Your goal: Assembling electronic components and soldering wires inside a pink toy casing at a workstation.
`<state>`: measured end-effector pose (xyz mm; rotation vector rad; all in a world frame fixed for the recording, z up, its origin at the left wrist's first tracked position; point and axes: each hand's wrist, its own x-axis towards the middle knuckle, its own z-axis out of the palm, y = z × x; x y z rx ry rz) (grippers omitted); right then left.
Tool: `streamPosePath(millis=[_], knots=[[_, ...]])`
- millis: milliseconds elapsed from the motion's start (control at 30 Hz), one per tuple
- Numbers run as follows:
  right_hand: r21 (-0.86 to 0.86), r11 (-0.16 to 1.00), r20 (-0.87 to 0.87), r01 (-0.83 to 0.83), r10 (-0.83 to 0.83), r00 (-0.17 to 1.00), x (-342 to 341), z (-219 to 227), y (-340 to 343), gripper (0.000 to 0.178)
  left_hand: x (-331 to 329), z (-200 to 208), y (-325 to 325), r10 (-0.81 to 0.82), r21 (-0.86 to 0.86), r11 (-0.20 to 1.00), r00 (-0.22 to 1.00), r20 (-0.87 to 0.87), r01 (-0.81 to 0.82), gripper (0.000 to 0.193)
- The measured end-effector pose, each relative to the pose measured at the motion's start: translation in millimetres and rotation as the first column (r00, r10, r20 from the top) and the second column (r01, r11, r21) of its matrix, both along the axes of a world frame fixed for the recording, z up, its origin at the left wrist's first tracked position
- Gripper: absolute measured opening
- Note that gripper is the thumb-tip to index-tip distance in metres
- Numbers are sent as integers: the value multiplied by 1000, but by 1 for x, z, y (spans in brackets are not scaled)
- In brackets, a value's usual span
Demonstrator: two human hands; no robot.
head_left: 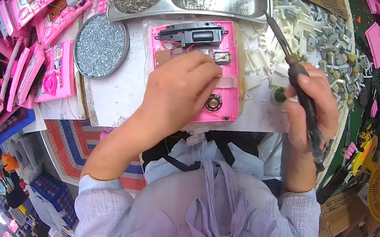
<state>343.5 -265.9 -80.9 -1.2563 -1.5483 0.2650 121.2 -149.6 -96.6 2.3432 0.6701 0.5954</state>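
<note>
A pink plastic toy housing (229, 106) lies on the worktable in front of me, its inside facing up. Within it sit a long black module (192, 35) with thin wires, a small round speaker (213, 103) and a small metal-framed part (222, 58). Over the housing's middle, my left hand (180, 86) has its fingers pressed together and pointing down; what they pinch is hidden beneath them. My right hand (317, 103) grips the black handle of a soldering iron (311, 102), held up to the right of the housing with its dark tip pointing up and left.
Left of the housing stands a round dish of small screws (101, 47). A steel tray (168, 10) at the back holds many small springs. White plastic pieces (295, 25) and small metal motors (343, 59) pile up at right. Pink housings (55, 74) are stacked at far left.
</note>
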Motion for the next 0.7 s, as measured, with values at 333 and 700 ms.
streamPosePath(millis=[333, 700], knots=[[-108, 994, -86, 21, -31, 996, -56, -22, 37, 56, -5, 0, 9, 68, -441, 896, 997, 30, -48, 10], [-195, 953, -205, -233, 193, 960, -6, 15, -21, 20, -13, -2, 8, -196, -86, 978, 980, -46, 191, 15]])
